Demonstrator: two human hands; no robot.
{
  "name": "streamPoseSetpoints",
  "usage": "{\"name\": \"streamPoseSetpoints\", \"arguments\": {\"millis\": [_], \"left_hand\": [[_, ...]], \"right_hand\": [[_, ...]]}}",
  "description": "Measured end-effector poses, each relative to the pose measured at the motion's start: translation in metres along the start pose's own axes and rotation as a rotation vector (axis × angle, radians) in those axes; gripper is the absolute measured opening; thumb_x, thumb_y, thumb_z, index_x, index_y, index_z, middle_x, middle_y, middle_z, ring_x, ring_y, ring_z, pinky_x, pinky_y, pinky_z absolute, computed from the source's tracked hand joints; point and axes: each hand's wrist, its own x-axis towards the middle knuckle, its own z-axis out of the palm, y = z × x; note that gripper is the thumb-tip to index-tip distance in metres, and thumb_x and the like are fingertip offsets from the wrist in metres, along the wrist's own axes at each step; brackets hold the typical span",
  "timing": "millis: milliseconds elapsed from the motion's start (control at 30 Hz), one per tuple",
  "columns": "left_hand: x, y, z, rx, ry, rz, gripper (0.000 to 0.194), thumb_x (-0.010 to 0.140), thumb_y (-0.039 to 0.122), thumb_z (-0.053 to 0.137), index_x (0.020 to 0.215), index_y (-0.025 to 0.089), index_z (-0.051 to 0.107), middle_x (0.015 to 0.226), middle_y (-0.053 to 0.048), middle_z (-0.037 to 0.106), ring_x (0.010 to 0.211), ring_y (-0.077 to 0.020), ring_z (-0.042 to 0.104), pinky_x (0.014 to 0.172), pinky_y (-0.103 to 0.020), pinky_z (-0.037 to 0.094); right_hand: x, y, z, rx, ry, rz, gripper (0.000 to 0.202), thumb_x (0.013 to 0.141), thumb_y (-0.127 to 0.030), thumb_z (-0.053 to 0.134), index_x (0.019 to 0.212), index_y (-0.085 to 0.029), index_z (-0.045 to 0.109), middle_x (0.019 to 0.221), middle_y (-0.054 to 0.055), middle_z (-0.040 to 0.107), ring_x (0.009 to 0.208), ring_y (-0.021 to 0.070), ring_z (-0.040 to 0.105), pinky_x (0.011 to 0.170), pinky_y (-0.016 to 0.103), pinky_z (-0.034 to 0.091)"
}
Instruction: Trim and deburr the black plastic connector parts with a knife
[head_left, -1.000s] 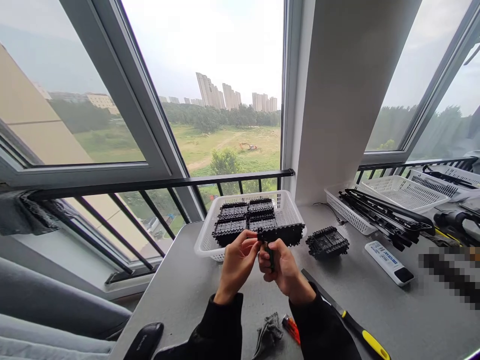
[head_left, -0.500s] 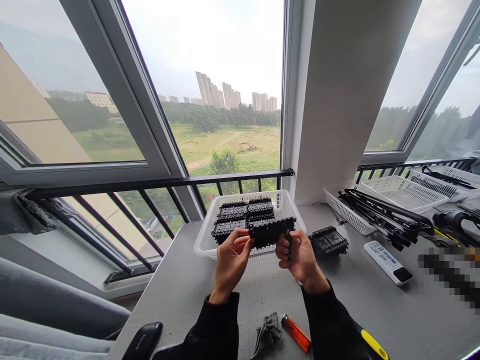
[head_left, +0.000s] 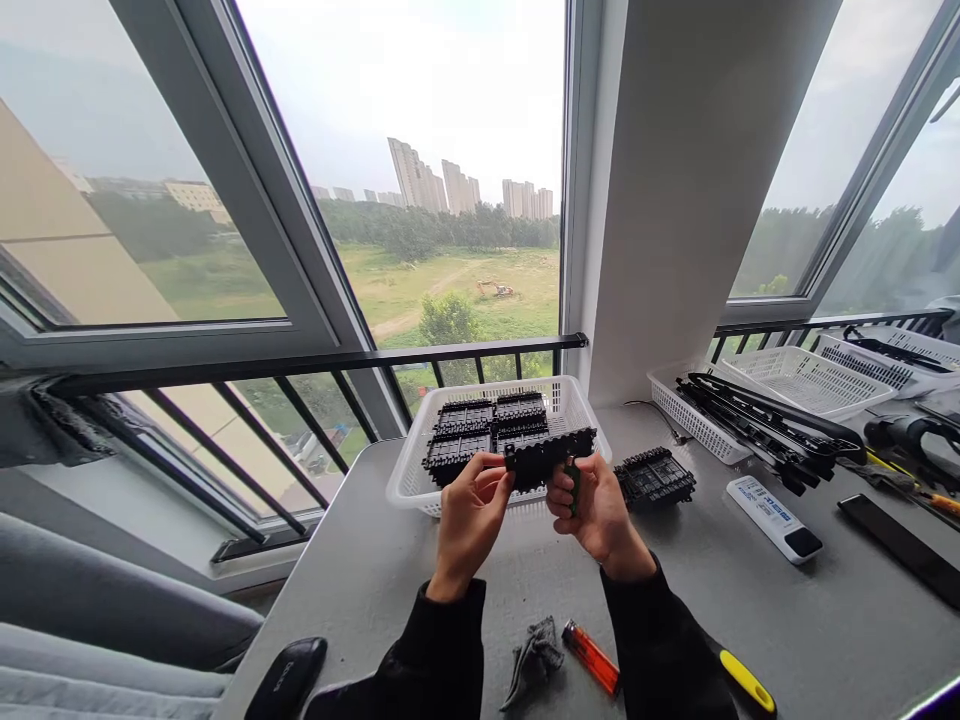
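Note:
In the middle of the head view, a black plastic part (head_left: 541, 462) with toothed edges is held up in front of a white basket (head_left: 403, 487). My left hand (head_left: 472, 515) pinches its left end between thumb and fingers. Closed around a small dark green-handled tool (head_left: 574, 488), my right hand (head_left: 596, 510) is at the part's right side; the tool's tip cannot be made out. Similar black parts (head_left: 461, 445) lie inside the basket. Another stack of black parts (head_left: 655, 477) rests on the table to the right of my right hand.
Near the front lie a grey cloth (head_left: 534, 655), an orange lighter (head_left: 591, 655), a black case (head_left: 289, 680) and a yellow handle (head_left: 748, 683). To the right are a white device (head_left: 774, 520), a long black strip (head_left: 900, 545) and baskets (head_left: 814, 385) with black parts (head_left: 772, 425). A railing (head_left: 337, 362) runs behind.
My left hand and the black part have shifted slightly right, and the part's tilt has changed a little. My right hand keeps hold of the green-handled tool.

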Motion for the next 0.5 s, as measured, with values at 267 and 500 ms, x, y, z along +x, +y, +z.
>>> {"name": "streamPoseSetpoints", "arguments": {"millis": [267,500], "left_hand": [[-0.003,0.001,0.006,0.024,-0.065,0.033,0.02,0.078,0.037,0.068,0.085,0.022,0.057,0.077,-0.003,0.072,0.07,-0.0207,0.072,0.066,-0.028,0.055],[0.0,0.002,0.003,-0.013,0.033,-0.043,0.029,0.072,0.04,0.072,0.087,0.02,0.057,0.073,-0.003,0.071,0.069,-0.0218,0.072,0.067,-0.031,0.057]], "right_hand": [[0.007,0.024,0.023,-0.191,0.031,-0.001,0.032,0.07,-0.05,0.047,0.064,-0.021,0.035,0.058,-0.007,0.027,0.049,0.007,0.018,0.043,0.02,0.006],[0.002,0.024,0.024,-0.467,0.148,-0.185,0.044,0.08,-0.064,0.045,0.071,-0.021,0.038,0.061,-0.007,0.03,0.05,0.0074,0.02,0.044,0.02,0.011]]}}
